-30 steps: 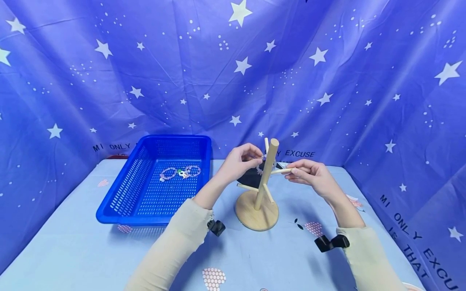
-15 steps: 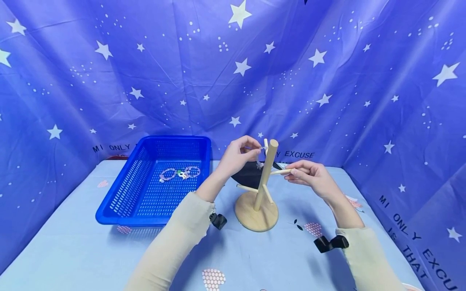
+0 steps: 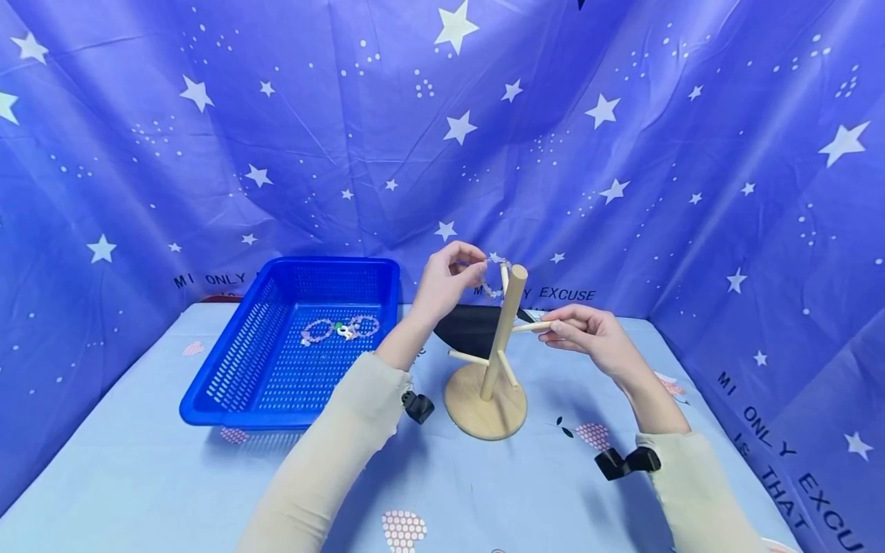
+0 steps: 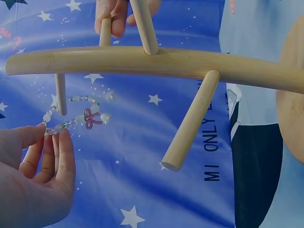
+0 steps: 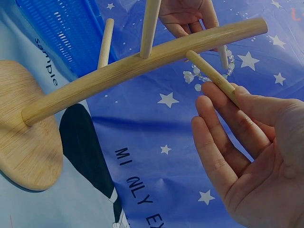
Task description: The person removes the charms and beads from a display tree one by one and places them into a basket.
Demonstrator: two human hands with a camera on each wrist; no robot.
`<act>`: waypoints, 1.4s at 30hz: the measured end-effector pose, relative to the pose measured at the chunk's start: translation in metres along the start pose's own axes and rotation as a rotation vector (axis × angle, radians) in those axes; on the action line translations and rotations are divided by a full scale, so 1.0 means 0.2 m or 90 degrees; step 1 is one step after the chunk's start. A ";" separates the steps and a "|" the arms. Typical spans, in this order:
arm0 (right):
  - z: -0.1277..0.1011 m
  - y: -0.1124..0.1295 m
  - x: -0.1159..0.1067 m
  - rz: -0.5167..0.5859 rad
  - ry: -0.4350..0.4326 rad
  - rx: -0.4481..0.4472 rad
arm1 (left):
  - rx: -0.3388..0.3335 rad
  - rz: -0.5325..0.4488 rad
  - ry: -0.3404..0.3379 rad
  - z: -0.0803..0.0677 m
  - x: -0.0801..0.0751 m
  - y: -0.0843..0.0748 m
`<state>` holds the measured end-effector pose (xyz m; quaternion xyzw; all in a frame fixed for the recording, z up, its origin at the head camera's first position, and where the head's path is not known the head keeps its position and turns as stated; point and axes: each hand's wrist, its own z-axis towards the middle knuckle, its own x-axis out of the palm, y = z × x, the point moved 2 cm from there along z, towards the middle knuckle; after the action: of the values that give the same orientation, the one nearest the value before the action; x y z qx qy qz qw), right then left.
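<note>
A wooden stand [image 3: 503, 338] with several pegs rises from a round base. My left hand [image 3: 442, 284] pinches a clear beaded bracelet [image 4: 95, 100] beside the stand's upper far peg [image 4: 60, 88]. A pink bow charm [image 4: 90, 118] hangs on the bracelet. In the left wrist view the peg's tip overlaps the loop; whether it passes through, I cannot tell. My right hand [image 3: 588, 334] pinches another peg [image 5: 211, 71], on the right side of the post, between thumb and forefinger.
Left of the stand sits a blue perforated basket [image 3: 228, 418] holding two more beaded bracelets [image 3: 318, 330]. A patterned pale blue cloth [image 3: 470, 491] covers the table, and a starry blue curtain [image 3: 387, 138] hangs closely behind it.
My left hand has moved up and slightly left with the bracelet, from behind the post to the upper peg's height. The right hand keeps its grip on its peg.
</note>
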<state>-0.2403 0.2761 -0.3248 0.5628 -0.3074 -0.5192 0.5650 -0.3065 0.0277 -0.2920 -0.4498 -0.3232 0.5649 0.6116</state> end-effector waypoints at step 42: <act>0.00 -0.01 -0.01 -0.002 0.008 -0.016 | -0.071 0.071 -0.113 -0.05 -0.68 0.10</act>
<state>-0.2413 0.2777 -0.3259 0.5596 -0.2961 -0.5205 0.5729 -0.3256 -0.1086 -0.2982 -0.4486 -0.3816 0.6166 0.5224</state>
